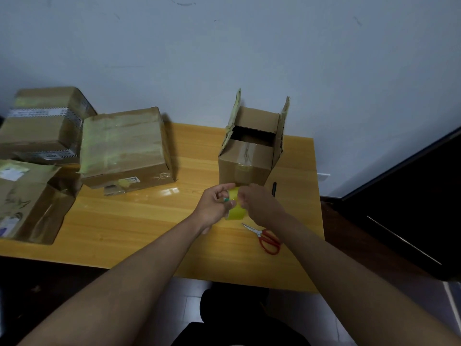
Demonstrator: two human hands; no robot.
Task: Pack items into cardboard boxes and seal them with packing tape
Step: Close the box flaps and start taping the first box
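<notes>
Left hand grips the yellow tape roll w/ fingers curled round it, while the right hand pinches at the roll's top edge, prob. picking for the loose end; both forearms reach out over the table, wrists near touching. Roll looks light, stiff and slick, so best held by its rim or thru the core, the free end being thin and sticky. The roll is just in front of the open box; scissors lie nearer the person, sealed box well left.
</notes>
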